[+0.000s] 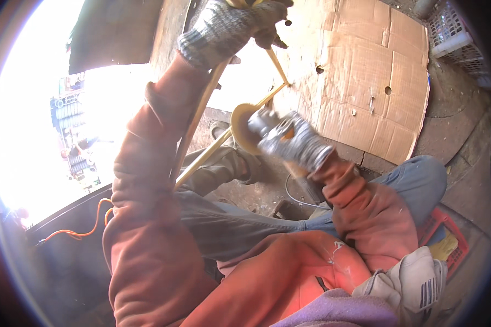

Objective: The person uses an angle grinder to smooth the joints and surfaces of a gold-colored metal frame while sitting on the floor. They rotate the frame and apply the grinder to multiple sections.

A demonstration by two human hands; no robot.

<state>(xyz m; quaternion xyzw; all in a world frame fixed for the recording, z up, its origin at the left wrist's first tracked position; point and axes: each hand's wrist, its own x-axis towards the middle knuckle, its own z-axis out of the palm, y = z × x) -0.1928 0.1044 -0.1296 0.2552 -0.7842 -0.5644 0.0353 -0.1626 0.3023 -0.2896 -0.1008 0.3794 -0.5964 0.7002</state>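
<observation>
My left hand [223, 30], in a grey knit glove, reaches up to the top of the view and is closed around a thin yellowish frame [203, 159] of straight bars. The far end of its grip is cut off by the picture edge. My right hand [299, 141], gloved the same way, is wrapped round an angle grinder [263, 122], slightly blurred. The grinder's round yellowish disc [241, 126] is at a bar of the frame, below a corner where two bars meet. Whether it touches the bar I cannot tell.
A flattened cardboard sheet [360, 82] with holes lies beyond the grinder. At the upper right stands a pale plastic crate [450, 35]. An orange cord [97, 220] runs at left, and a thin grey cable [297, 200] lies near my legs. A red plastic object [457, 237] is at lower right.
</observation>
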